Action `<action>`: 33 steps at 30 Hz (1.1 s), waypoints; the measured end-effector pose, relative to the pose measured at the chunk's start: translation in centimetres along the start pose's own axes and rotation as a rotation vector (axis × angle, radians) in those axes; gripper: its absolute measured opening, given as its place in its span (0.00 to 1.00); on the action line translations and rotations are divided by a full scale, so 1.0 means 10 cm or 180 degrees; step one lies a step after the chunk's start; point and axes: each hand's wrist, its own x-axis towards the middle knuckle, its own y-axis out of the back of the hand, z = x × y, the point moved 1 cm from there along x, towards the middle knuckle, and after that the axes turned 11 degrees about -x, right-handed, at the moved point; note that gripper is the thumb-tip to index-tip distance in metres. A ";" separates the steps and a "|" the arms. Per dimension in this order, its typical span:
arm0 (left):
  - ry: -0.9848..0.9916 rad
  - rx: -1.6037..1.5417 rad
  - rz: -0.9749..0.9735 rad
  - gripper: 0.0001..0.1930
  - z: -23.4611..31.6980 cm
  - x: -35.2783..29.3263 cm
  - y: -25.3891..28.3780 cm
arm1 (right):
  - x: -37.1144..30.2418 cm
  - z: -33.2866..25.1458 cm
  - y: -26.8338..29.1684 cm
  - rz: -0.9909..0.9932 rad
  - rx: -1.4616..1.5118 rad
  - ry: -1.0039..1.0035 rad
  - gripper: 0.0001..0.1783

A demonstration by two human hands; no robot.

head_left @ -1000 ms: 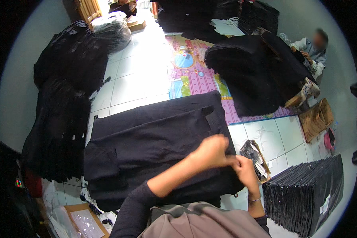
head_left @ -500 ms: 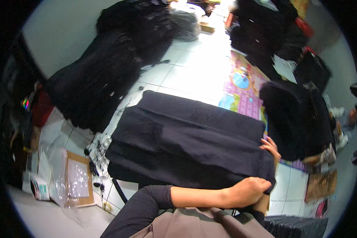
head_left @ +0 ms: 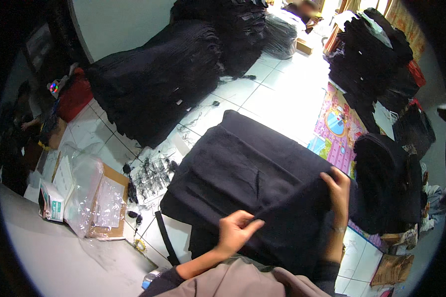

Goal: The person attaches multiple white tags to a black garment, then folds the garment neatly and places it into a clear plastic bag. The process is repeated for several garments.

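A large piece of black cloth (head_left: 223,168) is spread in front of me, creased, with its layers overlapping. Near its middle, my left hand (head_left: 237,231) pinches a fold of the cloth between thumb and fingers. My right hand (head_left: 338,190) is at the right edge, gripping the cloth with the thumb on top; some of its fingers are hidden. Between the two hands, the fabric is drawn into a slanting raised fold. What supports the cloth is mostly covered.
Tall heaps of black fabric (head_left: 158,74) stand at far left, with more black piles (head_left: 384,183) at right. A colourful printed mat (head_left: 339,128) lies on white tiles. At left are a cardboard piece with clear plastic (head_left: 106,203) and black scraps (head_left: 156,180). A person (head_left: 305,11) is far off.
My left hand has moved from the near right corner to the cloth's middle, raising a fold. My right hand keeps to the right edge. The whole view has shifted.
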 end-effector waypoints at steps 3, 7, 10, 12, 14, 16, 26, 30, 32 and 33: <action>-0.0594 -0.0355 0.1037 0.08 0.00 0.11 0.67 | 0.58 -0.55 -1.10 -0.0363 -0.0206 0.0687 0.15; -0.0635 0.0039 0.1851 0.12 0.08 0.29 1.35 | 1.03 -1.08 -2.16 -0.1013 -0.0514 0.0921 0.19; -0.0464 0.0494 0.1821 0.15 0.08 0.36 1.52 | 0.98 -1.06 -2.52 -0.1088 -0.1031 0.0795 0.21; -0.0133 0.0934 0.1727 0.16 0.11 0.40 1.55 | 0.84 -0.92 -2.65 -0.0897 -0.1264 0.0669 0.20; -0.0617 0.2124 0.1851 0.15 0.21 0.44 1.56 | 0.73 -0.80 -2.72 -0.0342 -0.1185 0.1235 0.18; -0.1445 0.2701 0.2101 0.13 0.35 0.56 1.54 | 0.68 -0.71 -2.77 -0.0070 -0.1310 0.1462 0.17; -0.1419 0.2085 0.1219 0.09 0.27 1.56 1.13 | 0.69 -0.72 -2.77 -0.0127 -0.1181 0.1425 0.15; -0.1628 0.3054 0.1097 0.06 0.18 1.58 1.06 | 0.68 -0.71 -2.78 -0.0065 -0.1181 0.1489 0.15; -0.1507 0.3597 0.0969 0.04 0.17 1.65 1.02 | 0.68 -0.71 -2.78 0.0008 -0.1175 0.1524 0.16; -0.1466 0.3853 0.0930 0.04 0.17 1.68 1.01 | 0.68 -0.72 -2.78 0.0026 -0.1207 0.1536 0.16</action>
